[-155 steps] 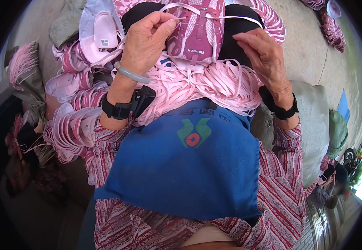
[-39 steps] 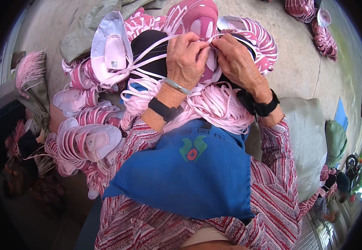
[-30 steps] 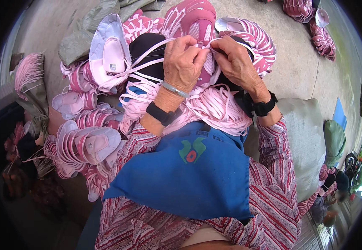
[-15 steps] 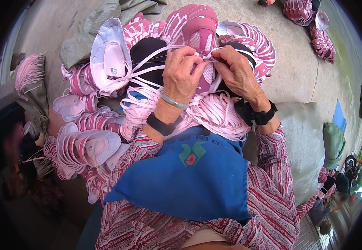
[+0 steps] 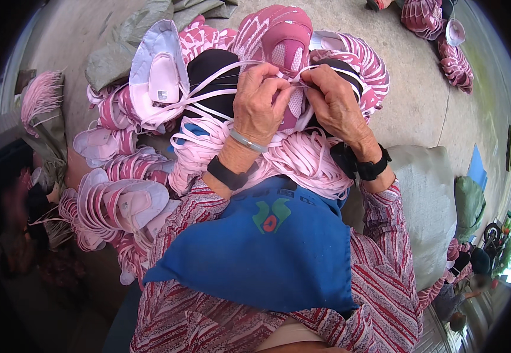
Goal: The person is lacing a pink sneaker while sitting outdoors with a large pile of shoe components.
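Over to the head view, and right into close finger work above the lap! Pinching narrow with the left hand [image 5: 260, 100], thumb against forefinger, on a pale pink shoelace [image 5: 214, 95]. Pinching just as narrow with the right hand [image 5: 335, 103], also on the shoelace, with only a slim gap from one hand to the other. Hidden between the fingers: the exact crossing of the strands, too small to tell as knot or loop.

Just under and beyond both hands, between the black-clad knees [image 5: 208, 62]: a dark pink sneaker upper [image 5: 273, 38] with pale mesh. Heaped on the near side, against the blue apron [image 5: 255, 265]: a thick bundle of loose pink laces [image 5: 302, 156].

Now for the feel! Probably feather-light and limp, with no stiffness to push against, so better pulled than shoved. Perhaps a touch slippery, more apt to twist or tangle than to snap. Best pinched flat, close to the working end, keeping the slack short. As for the sneaker upper, likely light and bendy too; best steadied at the sides, away from the softer mesh.

Off to the left, near the left hand: a pale-lined shoe upper [image 5: 164, 76], tilted, with strands trailing from the near edge. Off to the right: a nested row of pink uppers [image 5: 355, 67], just beyond the right hand.
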`<state>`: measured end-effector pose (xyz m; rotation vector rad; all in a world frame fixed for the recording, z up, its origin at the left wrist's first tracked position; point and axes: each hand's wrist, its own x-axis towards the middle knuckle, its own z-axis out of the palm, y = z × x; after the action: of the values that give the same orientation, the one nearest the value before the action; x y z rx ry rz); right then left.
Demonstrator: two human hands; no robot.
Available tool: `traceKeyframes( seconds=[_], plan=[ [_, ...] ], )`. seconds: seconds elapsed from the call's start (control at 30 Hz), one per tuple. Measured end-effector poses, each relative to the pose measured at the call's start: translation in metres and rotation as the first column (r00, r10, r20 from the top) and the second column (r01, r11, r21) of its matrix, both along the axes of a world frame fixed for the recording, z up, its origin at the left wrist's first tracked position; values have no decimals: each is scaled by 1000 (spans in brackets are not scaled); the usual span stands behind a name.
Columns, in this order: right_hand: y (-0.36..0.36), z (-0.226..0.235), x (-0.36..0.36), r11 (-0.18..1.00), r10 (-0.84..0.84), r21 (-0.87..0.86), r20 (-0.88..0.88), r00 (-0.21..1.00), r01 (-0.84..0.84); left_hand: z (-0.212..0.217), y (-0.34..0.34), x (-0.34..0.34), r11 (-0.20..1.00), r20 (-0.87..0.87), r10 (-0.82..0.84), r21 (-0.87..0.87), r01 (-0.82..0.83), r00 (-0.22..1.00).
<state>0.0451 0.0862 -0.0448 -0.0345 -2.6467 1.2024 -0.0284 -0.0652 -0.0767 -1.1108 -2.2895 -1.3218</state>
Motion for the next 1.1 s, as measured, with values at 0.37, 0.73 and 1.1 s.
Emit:
traceKeyframes(
  seconds=[0.37,0.73,1.1],
  plan=[
    [-5,3,6,995,-34,-97,-10,999,32,2,-3,3,999,91,2,-32,1,996],
    [-10,-1,8,996,-56,-63,-18,998,55,8,0,5,998,84,12,-59,-7,996],
    [-15,4,9,984,-156,-88,29,987,158,16,-9,-10,999,132,-46,-19,49,990]
  ],
)
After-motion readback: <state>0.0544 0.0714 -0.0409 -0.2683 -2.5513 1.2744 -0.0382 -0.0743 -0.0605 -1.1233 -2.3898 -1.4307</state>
